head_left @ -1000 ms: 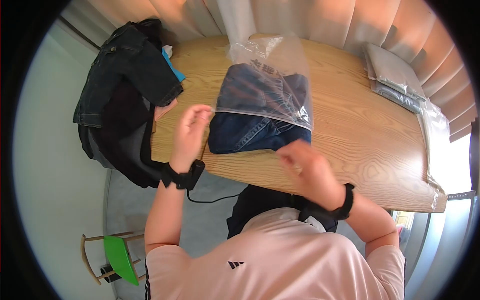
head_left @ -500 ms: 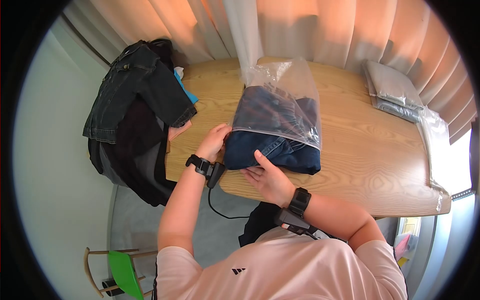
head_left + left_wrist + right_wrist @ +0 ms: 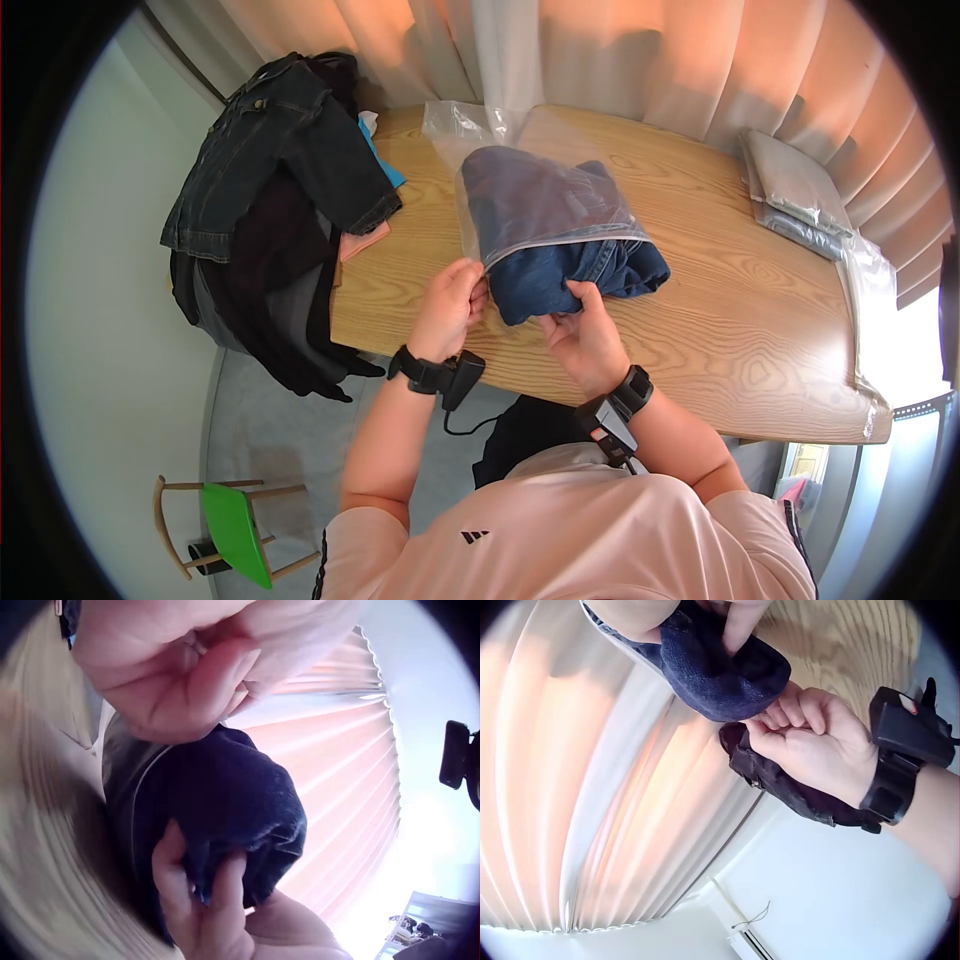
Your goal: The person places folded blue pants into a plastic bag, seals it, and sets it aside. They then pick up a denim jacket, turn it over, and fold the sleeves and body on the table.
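Folded dark-blue jeans [image 3: 535,282] lie partly inside a clear plastic bag [image 3: 450,122], their near end sticking out past the bag's pale opening edge. At the left corner of that edge, my left hand [image 3: 448,312] pinches the plastic between curled fingers and thumb. My right hand [image 3: 590,348] grips the near end of the jeans, thumb on top and fingers underneath. The left wrist view shows the right hand's fingers [image 3: 229,900] pressed into the denim. In the right wrist view the left hand [image 3: 817,742] is curled beside the bundle.
On the wooden table [image 3: 740,330], packed plastic bags [image 3: 795,170] sit at the back right, with loose clear plastic [image 3: 872,290] along the right edge. A dark denim jacket [image 3: 270,150] tops a clothes pile at left. A green chair [image 3: 237,535] stands on the floor.
My right hand has come from in front of the jeans to grip their near end. The bundle and bag have tilted, and the left hand has stayed at the bag's left corner.
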`<control>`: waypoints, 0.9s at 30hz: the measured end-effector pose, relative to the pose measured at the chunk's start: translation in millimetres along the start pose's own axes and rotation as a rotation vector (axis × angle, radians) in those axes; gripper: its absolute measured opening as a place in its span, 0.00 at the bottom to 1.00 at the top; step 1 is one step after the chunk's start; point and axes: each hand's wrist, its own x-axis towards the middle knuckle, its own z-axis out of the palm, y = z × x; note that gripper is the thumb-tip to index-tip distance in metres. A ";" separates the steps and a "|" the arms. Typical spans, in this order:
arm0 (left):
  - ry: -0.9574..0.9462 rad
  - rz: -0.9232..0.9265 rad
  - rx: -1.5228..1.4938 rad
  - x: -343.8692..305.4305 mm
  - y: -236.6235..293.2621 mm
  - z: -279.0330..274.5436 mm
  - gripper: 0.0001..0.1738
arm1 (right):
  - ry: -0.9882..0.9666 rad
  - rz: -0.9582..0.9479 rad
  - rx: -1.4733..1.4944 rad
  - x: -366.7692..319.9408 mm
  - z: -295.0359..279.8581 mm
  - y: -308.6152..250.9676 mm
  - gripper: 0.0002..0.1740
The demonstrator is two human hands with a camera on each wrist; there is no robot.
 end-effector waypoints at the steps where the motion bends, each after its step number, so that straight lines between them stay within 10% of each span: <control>1: 0.001 -0.001 -0.002 -4.1 -2.4 2.9 0.12 | -0.017 -0.021 0.020 0.9 0.4 -1.4 0.12; 11: 0.133 -0.052 -0.063 -16.0 -25.9 7.0 0.10 | 0.026 -0.142 -0.295 1.5 -5.6 -2.9 0.15; 13: 0.137 -0.082 -0.125 -15.3 -34.2 -4.2 0.12 | 0.111 0.104 -0.868 -17.6 4.3 -23.5 0.20; 15: 0.122 -0.073 -0.169 -12.1 -46.0 -13.5 0.13 | 0.018 0.018 -1.313 -21.0 -6.7 -34.9 0.23; 17: 0.109 -0.070 -0.222 -13.7 -52.3 -16.9 0.13 | -0.344 -0.901 -2.280 -42.3 9.7 -44.9 0.25; 18: 0.112 -0.079 -0.230 -12.7 -50.7 -16.5 0.13 | -0.531 -1.128 -2.218 -39.7 16.8 -43.8 0.27; 21: 0.124 -0.081 -0.243 -14.1 -50.4 -14.1 0.14 | -0.965 -1.187 -2.349 -17.9 20.2 -42.6 0.26; 27: 0.138 -0.080 -0.236 -15.1 -47.4 -11.2 0.13 | -0.999 -1.112 -2.395 15.2 8.5 -32.7 0.28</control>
